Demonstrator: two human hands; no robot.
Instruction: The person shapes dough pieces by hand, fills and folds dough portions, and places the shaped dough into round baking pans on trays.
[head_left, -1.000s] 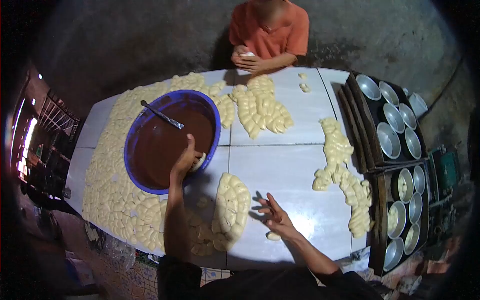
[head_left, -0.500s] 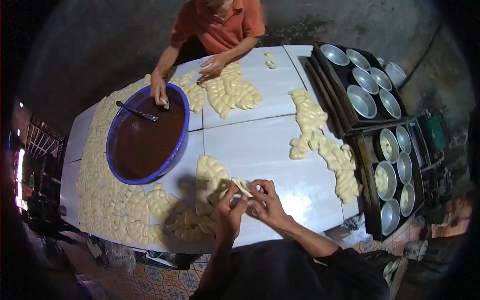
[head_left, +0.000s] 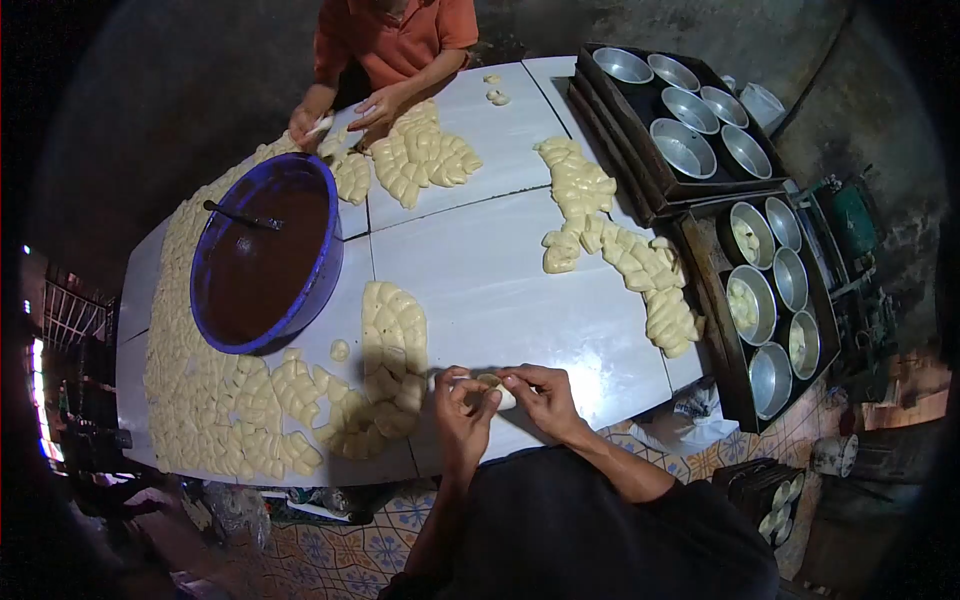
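Observation:
A small pale piece of dough is pinched between the fingers of both my hands, just above the near edge of the table. My left hand grips its left side, with thumb and fingers bent around it. Thumb and fingertips of my right hand press on its upper right edge. Left of my hands, flattened dough pieces lie close together on the white table. Further left stands a purple basin of brown filling, with a spoon resting in it.
Across the table, a person in an orange shirt handles dough beside the basin. More dough pieces lie at the right. Dark trays holding round metal tins stand at the table's right end; several tins contain dough.
My view has shifted, so the table sits further left and higher. The dough in my fingers looks more closed up. The other person's hand has moved out of the basin, holding a pale piece.

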